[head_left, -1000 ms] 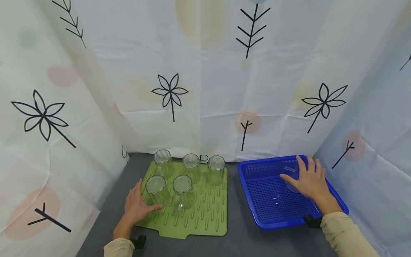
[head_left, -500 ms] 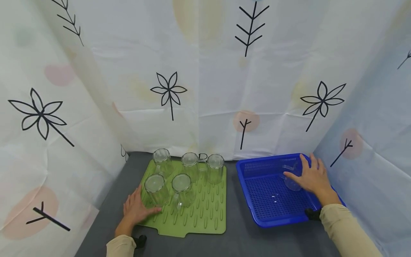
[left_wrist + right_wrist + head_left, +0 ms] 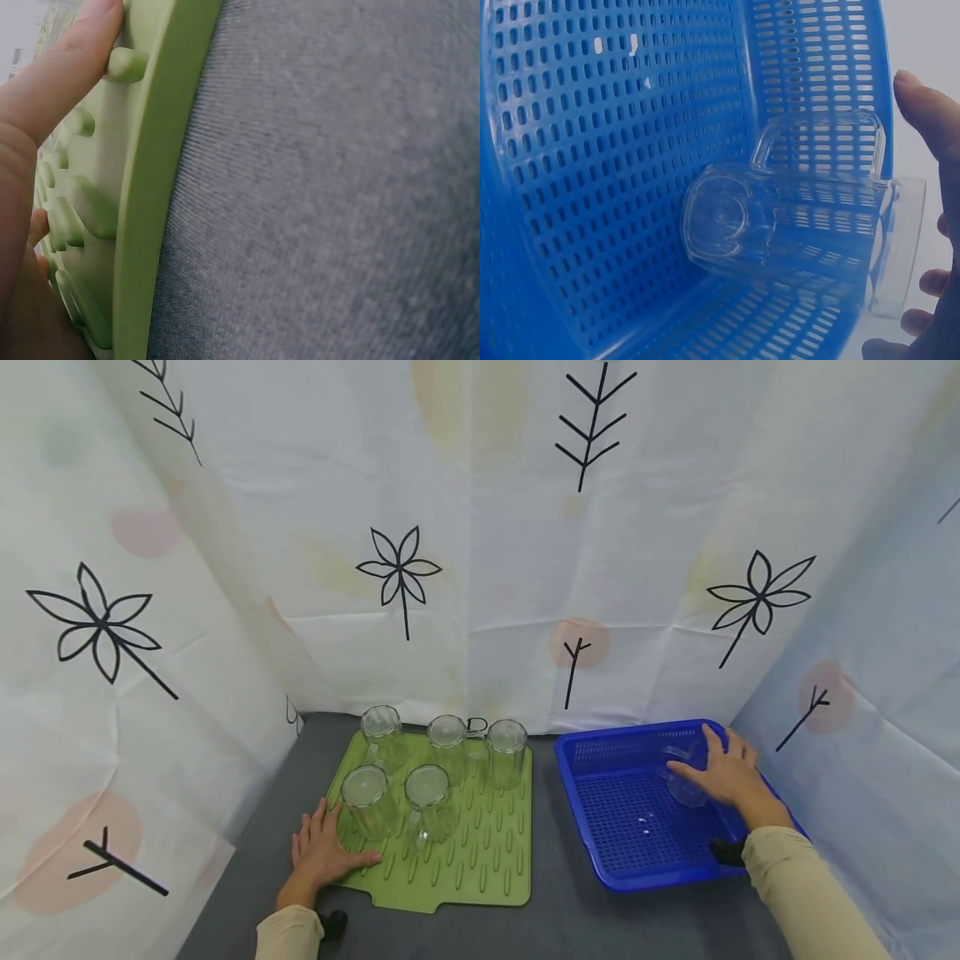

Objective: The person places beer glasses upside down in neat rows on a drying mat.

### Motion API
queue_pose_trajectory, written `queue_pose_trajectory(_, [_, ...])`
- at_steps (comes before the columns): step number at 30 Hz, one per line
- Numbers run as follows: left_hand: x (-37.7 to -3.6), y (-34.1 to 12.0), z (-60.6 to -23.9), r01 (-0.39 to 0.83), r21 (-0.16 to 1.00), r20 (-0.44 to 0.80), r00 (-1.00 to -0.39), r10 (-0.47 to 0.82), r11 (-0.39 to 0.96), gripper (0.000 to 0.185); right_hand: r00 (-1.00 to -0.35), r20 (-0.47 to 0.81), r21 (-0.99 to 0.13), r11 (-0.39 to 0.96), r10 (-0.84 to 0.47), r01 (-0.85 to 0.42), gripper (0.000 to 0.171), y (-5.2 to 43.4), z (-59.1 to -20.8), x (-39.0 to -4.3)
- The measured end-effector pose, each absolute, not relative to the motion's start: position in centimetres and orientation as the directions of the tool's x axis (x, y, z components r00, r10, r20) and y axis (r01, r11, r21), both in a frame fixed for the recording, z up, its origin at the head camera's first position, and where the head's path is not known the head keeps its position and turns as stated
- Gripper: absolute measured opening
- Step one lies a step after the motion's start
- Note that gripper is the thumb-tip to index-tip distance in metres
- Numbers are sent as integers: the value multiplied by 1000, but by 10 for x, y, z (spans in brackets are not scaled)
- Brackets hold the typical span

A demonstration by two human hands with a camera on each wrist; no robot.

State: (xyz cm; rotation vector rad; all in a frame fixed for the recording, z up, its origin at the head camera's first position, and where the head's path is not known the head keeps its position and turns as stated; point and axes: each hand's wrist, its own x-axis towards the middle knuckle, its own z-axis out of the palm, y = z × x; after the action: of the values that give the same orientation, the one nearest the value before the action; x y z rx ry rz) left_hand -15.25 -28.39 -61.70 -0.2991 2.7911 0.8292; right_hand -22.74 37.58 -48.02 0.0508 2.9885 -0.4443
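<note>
Right wrist view reveals the clear handled mug [image 3: 795, 225] lying sideways in the blue basket's [image 3: 592, 187] far right corner, right hand [image 3: 726, 772] grip holding it; left hand [image 3: 321, 852] flat on the green mat [image 3: 480, 860].

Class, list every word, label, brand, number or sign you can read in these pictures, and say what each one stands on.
There is no readable text in any view.
The curtain backdrop carries only drawn black leaves and twigs, no letters.
A small dark mark behind the glass mugs at the far edge of the green mat is too small to read.
The blue basket, and the clear mug lying in it at the right hand, bear no label.
</note>
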Motion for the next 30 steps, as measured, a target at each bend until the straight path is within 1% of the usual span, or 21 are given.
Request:
queue_pose_trajectory(4, [-153, -284, -617, -262, 518, -271, -953, -134, 814, 137, -988, -156, -316, 946, 18, 67, 118, 377, -487, -230])
queue_pose_trajectory(8, [-153, -285, -618, -266, 510, -277, -951, -136, 818, 138, -984, -177, -311, 948, 16, 71, 115, 377, -490, -231])
queue_pose_trajectory(11, [-153, -286, -619, -268, 509, -280, -950, -137, 818, 139, -983, -184, -303, 950, 12, 69, 107, 377, -489, -233])
queue_pose_trajectory(14, [-154, -286, -619, -269, 511, -280, -950, -138, 816, 139, -983, -182, -300, 951, 17, 72, 94, 377, -487, -236])
queue_pose_trajectory(18, [-154, -285, -616, -268, 508, -279, -950, -139, 819, 138, -979, -199, -308, 946, 41, 102, 80, 376, -484, -239])
queue_pose_trajectory(21, [-155, -284, -616, -270, 505, -282, -949, -139, 820, 137, -973, -225, -316, 940, 57, 128, 77, 375, -481, -240])
queue_pose_trajectory(27, [-155, -285, -619, -277, 517, -288, -947, -141, 810, 140, -961, -267, -334, 928, 77, 167, 77, 370, -475, -243])
queue_pose_trajectory(30, [-154, -285, -618, -271, 528, -278, -951, -137, 805, 141, -961, -265, -341, 924, 80, 172, 76, 368, -474, -243])
